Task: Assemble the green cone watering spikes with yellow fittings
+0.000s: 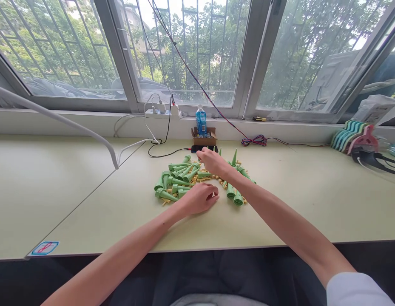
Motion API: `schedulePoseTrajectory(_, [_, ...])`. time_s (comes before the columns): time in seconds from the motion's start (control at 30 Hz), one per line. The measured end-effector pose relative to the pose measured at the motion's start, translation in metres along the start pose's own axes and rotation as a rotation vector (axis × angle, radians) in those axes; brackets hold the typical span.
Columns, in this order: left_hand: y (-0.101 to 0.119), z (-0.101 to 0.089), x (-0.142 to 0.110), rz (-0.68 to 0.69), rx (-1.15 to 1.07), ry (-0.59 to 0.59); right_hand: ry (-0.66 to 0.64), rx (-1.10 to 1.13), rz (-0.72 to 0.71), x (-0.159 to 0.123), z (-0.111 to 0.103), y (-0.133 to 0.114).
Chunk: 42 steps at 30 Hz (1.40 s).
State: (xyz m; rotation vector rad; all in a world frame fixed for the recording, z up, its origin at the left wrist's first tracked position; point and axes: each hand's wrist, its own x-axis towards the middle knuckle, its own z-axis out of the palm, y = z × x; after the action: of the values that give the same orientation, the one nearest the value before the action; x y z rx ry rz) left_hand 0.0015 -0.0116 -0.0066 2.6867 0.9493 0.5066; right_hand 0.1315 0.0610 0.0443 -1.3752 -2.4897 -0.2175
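My left hand (202, 198) rests on the table at the near edge of a pile of green plastic plant-watering spikes (173, 181). Its fingers curl loosely, with a gap to the thumb and nothing visible in it. Farther back, my right hand (212, 162) reaches over the pile with its fingertips pinched together; whatever they hold is hidden. Small yellow plastic pieces (194, 180) lie among the green spikes. To the right, a green cone (234, 157) points upward, and hollow green spikes (238, 199) lie with their open ends toward me. Several more green tips stand behind my right hand.
Behind the pile lie a phone (194, 149) on a cable and a small cardboard box (213, 138) with a blue-labelled bottle (201, 121). A power strip (157, 113) sits on the sill. Coiled wire (254, 140) and colourful hangers (350, 135) are rightward; a white tube (72, 119) arches left.
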Motion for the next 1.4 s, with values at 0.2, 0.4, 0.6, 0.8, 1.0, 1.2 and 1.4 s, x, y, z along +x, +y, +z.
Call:
schedulePoseTrajectory(0.2, [0.001, 0.000, 0.000, -0.005, -0.034, 0.018, 0.339, 0.296, -0.071, -0.020, -0.031, 0.002])
schedulePoseTrajectory(0.4, [0.000, 0.001, 0.001, 0.034, -0.095, 0.155, 0.477, 0.590, 0.063, -0.054, -0.034, 0.016])
schedulePoseTrajectory(0.6, [0.003, -0.003, -0.002, 0.177, -0.215, 0.407, 0.399, 0.717, 0.194, -0.083, 0.001, 0.023])
schedulePoseTrajectory(0.8, [-0.003, -0.002, 0.003, -0.117, -0.227, 0.529, 0.340, 0.662, 0.046, -0.092, 0.018, 0.016])
schedulePoseTrajectory(1.0, [-0.007, -0.002, 0.004, -0.212, -0.230, 0.413, 0.304, 0.655, 0.029, -0.093, 0.020, 0.013])
schedulePoseTrajectory(1.2, [-0.002, -0.006, 0.003, -0.243, -0.351, 0.333, 0.286, 0.681, 0.065, -0.093, 0.021, 0.008])
schedulePoseTrajectory(1.4, [-0.003, -0.006, 0.002, -0.237, -0.313, 0.271, 0.241, 0.689, 0.026, -0.092, 0.024, 0.007])
